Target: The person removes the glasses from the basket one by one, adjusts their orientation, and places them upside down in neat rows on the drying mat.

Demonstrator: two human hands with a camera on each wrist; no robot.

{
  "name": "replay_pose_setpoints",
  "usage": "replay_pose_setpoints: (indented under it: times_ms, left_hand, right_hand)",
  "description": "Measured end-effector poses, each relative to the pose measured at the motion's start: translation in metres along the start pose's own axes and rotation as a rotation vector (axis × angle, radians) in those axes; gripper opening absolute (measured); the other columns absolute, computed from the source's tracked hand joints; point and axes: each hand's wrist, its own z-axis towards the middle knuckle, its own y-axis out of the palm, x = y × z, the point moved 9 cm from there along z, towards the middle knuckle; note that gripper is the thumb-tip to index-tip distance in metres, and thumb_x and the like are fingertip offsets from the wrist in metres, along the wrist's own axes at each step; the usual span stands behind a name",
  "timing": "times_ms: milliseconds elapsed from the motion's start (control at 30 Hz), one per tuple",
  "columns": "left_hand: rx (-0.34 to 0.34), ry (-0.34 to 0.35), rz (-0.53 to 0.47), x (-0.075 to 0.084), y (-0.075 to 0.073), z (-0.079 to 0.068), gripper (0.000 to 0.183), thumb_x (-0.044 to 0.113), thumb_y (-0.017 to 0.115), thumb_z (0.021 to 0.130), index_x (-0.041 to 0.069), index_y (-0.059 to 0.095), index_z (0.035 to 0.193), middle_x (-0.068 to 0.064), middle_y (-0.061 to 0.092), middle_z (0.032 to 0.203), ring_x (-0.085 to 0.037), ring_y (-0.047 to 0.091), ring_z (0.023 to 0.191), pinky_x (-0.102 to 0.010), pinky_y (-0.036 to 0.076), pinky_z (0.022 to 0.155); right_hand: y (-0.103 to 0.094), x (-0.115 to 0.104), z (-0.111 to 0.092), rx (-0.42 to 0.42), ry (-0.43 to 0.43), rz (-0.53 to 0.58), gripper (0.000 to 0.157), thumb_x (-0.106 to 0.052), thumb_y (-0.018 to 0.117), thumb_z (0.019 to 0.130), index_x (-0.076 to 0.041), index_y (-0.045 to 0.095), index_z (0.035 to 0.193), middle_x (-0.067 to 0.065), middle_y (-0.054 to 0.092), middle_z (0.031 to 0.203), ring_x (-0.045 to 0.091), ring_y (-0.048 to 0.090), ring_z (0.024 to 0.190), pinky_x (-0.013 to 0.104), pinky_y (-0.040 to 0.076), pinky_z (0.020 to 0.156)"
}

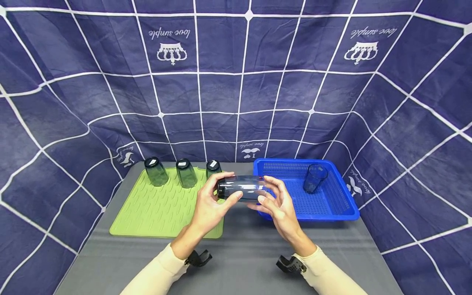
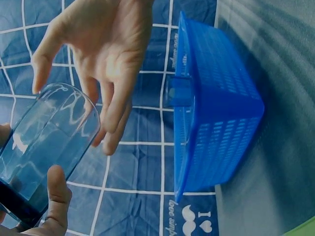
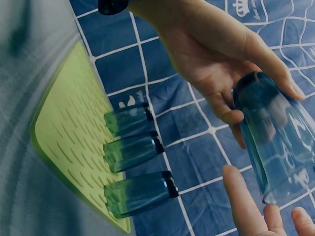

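Note:
A clear blue-tinted glass lies sideways in the air between the green mat and the blue basket. My left hand grips its dark base end, thumb underneath. At the open rim, my right hand is spread, its straight fingers at or just off the rim. The right wrist view shows the same glass with my left hand around its base. Three matching glasses stand upside down along the mat's far edge.
One more glass leans inside the blue basket, toward its far side. Bare grey table lies in front of the mat and basket. A navy grid-patterned cloth walls in the back and both sides.

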Motion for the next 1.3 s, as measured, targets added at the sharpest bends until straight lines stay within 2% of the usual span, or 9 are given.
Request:
replay_pose_setpoints:
  times_ms: [300,467,600,733,833,1067,1133,1200,1300]
  left_hand:
    - [0.029,-0.011,0.017,-0.006,-0.012,-0.001,0.057,0.006,0.096,0.096,0.017,0.075,0.148,-0.015,0.078,0.142,-0.009,0.077,0.108,-0.018,0.065,0.078]
    - [0.039,-0.003,0.0,-0.006,-0.017,-0.001,0.058,0.003,0.096,0.095,0.012,0.074,0.148,-0.018,0.078,0.141,-0.009,0.077,0.111,-0.017,0.066,0.081]
    - [0.047,-0.016,-0.001,-0.007,-0.022,-0.003,0.058,0.002,0.096,0.094,0.008,0.074,0.148,-0.017,0.078,0.142,-0.01,0.078,0.113,-0.017,0.066,0.083]
    - [0.058,-0.023,0.014,-0.01,-0.027,-0.004,0.059,0.002,0.096,0.094,0.005,0.073,0.148,-0.016,0.08,0.143,-0.011,0.079,0.111,-0.016,0.066,0.08]
    - [0.06,-0.02,0.029,-0.012,-0.031,-0.004,0.059,0.003,0.096,0.095,0.005,0.073,0.149,-0.015,0.08,0.144,-0.009,0.079,0.11,-0.016,0.065,0.078]
    - [0.102,-0.021,0.079,-0.012,-0.045,-0.003,0.059,0.006,0.099,0.093,0.015,0.076,0.147,-0.01,0.081,0.138,-0.005,0.076,0.102,-0.015,0.06,0.068]
    - [0.109,-0.031,0.076,-0.014,-0.049,-0.005,0.059,0.006,0.098,0.093,0.017,0.076,0.147,-0.011,0.081,0.138,-0.006,0.076,0.103,-0.015,0.061,0.069]
    - [0.116,-0.047,0.067,-0.017,-0.052,-0.009,0.058,0.005,0.097,0.093,0.013,0.076,0.147,-0.011,0.081,0.138,-0.006,0.076,0.104,-0.016,0.062,0.072]
    - [0.126,-0.057,0.054,-0.02,-0.056,-0.007,0.058,0.003,0.097,0.093,0.012,0.075,0.147,-0.013,0.081,0.138,-0.006,0.077,0.107,-0.017,0.065,0.077]
  right_hand:
    - [-0.006,-0.002,-0.001,-0.004,-0.01,-0.055,0.071,0.008,0.065,0.106,0.006,0.033,0.169,0.012,0.056,0.158,0.019,0.075,0.137,0.055,0.073,0.096]
    - [-0.006,-0.003,0.001,-0.011,-0.017,-0.058,0.072,0.008,0.066,0.106,0.009,0.032,0.169,0.014,0.057,0.157,0.018,0.075,0.137,0.056,0.072,0.097]
    - [-0.007,-0.003,0.0,-0.015,-0.021,-0.074,0.069,0.008,0.067,0.106,0.005,0.037,0.168,0.017,0.058,0.159,0.019,0.075,0.138,0.056,0.072,0.099]
    - [-0.008,-0.003,0.0,-0.018,-0.031,-0.093,0.066,0.008,0.067,0.107,0.002,0.04,0.167,0.011,0.062,0.157,0.023,0.075,0.14,0.056,0.072,0.1]
    - [-0.01,-0.005,0.001,-0.016,-0.044,-0.109,0.066,0.008,0.067,0.107,0.004,0.04,0.167,0.007,0.064,0.154,0.024,0.076,0.14,0.053,0.073,0.1]
    - [-0.019,-0.015,0.008,0.001,-0.081,-0.182,0.063,0.01,0.066,0.107,0.003,0.043,0.165,0.007,0.065,0.154,0.019,0.077,0.137,0.046,0.073,0.101]
    - [-0.024,-0.017,0.009,0.013,-0.09,-0.211,0.063,0.011,0.067,0.107,0.002,0.045,0.165,0.007,0.065,0.155,0.017,0.077,0.136,0.044,0.072,0.102]
    - [-0.03,-0.017,0.008,0.03,-0.092,-0.245,0.063,0.012,0.067,0.106,-0.001,0.047,0.164,0.005,0.066,0.155,0.016,0.077,0.136,0.04,0.072,0.102]
    - [-0.041,-0.022,0.016,0.054,-0.113,-0.303,0.063,0.012,0.069,0.105,-0.005,0.05,0.162,0.003,0.066,0.153,0.013,0.077,0.135,0.033,0.071,0.103]
